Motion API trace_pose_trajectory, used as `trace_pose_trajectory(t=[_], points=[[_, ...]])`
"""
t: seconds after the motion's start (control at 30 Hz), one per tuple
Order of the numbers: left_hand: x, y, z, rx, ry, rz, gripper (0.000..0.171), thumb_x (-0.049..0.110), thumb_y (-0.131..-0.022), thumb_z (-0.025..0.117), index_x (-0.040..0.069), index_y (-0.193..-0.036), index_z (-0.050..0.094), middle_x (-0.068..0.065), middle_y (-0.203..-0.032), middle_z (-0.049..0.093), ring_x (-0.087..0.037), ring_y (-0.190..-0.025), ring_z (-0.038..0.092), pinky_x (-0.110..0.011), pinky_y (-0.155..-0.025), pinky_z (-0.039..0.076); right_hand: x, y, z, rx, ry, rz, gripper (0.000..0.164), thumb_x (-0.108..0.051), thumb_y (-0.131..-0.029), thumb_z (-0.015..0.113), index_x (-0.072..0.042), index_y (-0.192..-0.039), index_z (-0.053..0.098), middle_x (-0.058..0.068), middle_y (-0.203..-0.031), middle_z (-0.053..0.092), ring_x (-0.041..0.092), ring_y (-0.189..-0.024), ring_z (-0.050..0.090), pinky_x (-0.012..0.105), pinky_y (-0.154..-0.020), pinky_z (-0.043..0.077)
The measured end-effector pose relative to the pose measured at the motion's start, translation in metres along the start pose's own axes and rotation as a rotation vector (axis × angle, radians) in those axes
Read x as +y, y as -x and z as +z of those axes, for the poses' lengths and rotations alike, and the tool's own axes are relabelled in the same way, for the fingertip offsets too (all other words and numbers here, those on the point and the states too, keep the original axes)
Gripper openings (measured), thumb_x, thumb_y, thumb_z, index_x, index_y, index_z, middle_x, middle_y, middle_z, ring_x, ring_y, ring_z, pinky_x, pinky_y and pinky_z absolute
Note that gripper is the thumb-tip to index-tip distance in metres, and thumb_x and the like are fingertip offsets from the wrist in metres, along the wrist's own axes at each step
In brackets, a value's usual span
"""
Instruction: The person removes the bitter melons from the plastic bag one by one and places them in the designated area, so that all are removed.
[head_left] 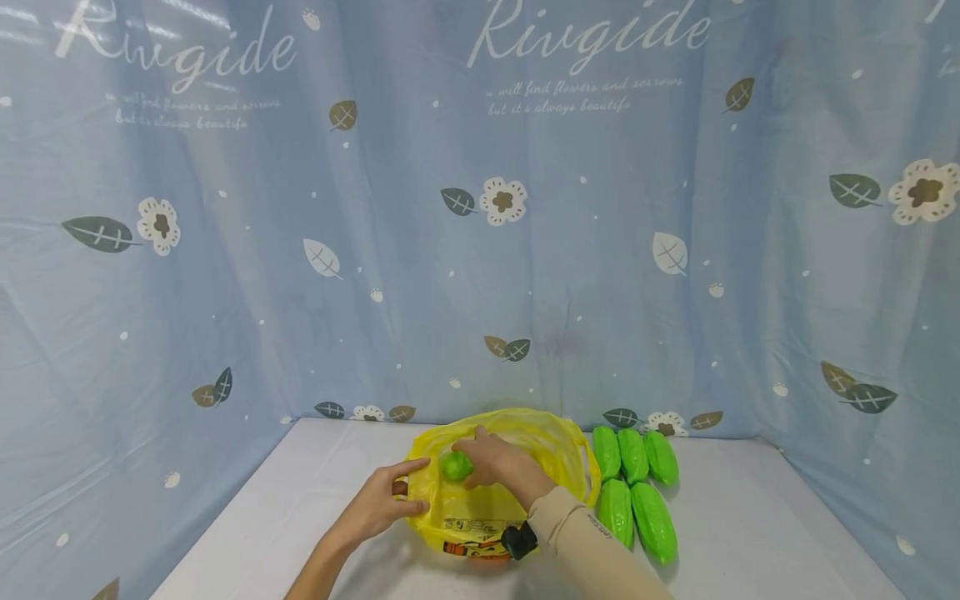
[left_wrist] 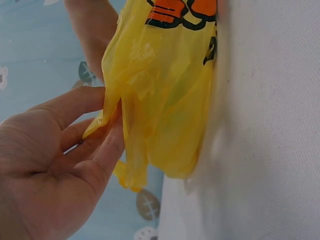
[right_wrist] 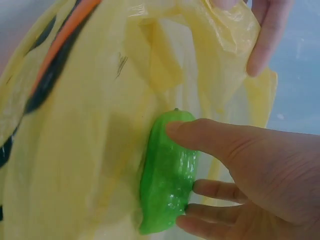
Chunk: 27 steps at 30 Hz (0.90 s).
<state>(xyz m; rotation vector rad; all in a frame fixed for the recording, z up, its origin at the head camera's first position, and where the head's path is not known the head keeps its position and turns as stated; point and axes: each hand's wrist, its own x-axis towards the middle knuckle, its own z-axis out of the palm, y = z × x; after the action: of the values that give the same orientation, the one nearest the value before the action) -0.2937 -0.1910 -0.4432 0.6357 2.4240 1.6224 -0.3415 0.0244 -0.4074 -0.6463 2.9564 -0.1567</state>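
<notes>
A yellow plastic bag (head_left: 551,429) stands with its mouth spread wide on the white table. My left hand (head_left: 377,502) pinches the left side of its rim; in the left wrist view the left hand (left_wrist: 60,155) has thumb and fingers around a loose fold of the bag (left_wrist: 170,115). Inside the mouth, my right hand (head_left: 495,458) holds a glossy green ribbed gourd (head_left: 454,466). Up close, the thumb of the right hand (right_wrist: 265,175) lies over the gourd (right_wrist: 167,175) near its stem end, and the other fingertips touch its side.
Several more green gourds (head_left: 633,457) lie in two rows right of the bag, close to its edge. A blue printed curtain (head_left: 570,275) surrounds the white table (head_left: 738,525) at the back and sides. A dark object (head_left: 519,540) shows near the right wrist.
</notes>
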Motion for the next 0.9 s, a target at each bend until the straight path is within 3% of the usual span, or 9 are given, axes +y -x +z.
trace_pose_trajectory(t=[0.17,0.53,0.67,0.9], points=[[0.0005,-0.0003,0.0,-0.001,-0.002,0.002,0.069,0.012,-0.085,0.075,-0.004,-0.145,0.043,-0.031,-0.143,0.046,-0.022,-0.095,0.067,-0.023,-0.071,0.056,-0.0011,0.0011,-0.0024,0.014,0.047,-0.01,0.055,-0.026,-0.081,0.081,-0.026,-0.132,0.061,0.007,-0.125,0.053,0.027,-0.112,0.055,0.037,-0.096,0.051],[-0.0008,-0.0005,-0.0006,-0.006,-0.002,0.01,0.07,0.011,-0.086,0.074,-0.006,-0.145,0.042,-0.032,-0.143,0.045,-0.019,-0.091,0.066,-0.022,-0.069,0.054,-0.0022,0.0023,-0.0102,-0.077,0.066,0.023,0.054,-0.027,-0.083,0.079,-0.031,-0.132,0.06,-0.004,-0.131,0.062,0.018,-0.121,0.056,0.037,-0.103,0.048],[-0.0008,-0.0002,-0.0011,-0.008,0.002,0.011,0.07,0.011,-0.085,0.074,-0.006,-0.145,0.041,-0.031,-0.141,0.048,-0.02,-0.091,0.067,-0.022,-0.07,0.055,-0.0022,0.0006,-0.009,-0.092,0.052,0.039,0.056,-0.028,-0.082,0.08,-0.03,-0.134,0.058,-0.002,-0.129,0.062,0.018,-0.117,0.058,0.037,-0.1,0.05],[-0.0008,-0.0009,-0.0011,-0.007,0.003,0.006,0.07,0.011,-0.085,0.074,-0.007,-0.145,0.041,-0.031,-0.139,0.05,-0.021,-0.094,0.068,-0.023,-0.071,0.056,0.0009,-0.003,-0.002,-0.093,-0.002,0.055,0.059,-0.027,-0.084,0.078,-0.031,-0.138,0.053,0.0,-0.135,0.058,0.02,-0.125,0.054,0.041,-0.101,0.049]])
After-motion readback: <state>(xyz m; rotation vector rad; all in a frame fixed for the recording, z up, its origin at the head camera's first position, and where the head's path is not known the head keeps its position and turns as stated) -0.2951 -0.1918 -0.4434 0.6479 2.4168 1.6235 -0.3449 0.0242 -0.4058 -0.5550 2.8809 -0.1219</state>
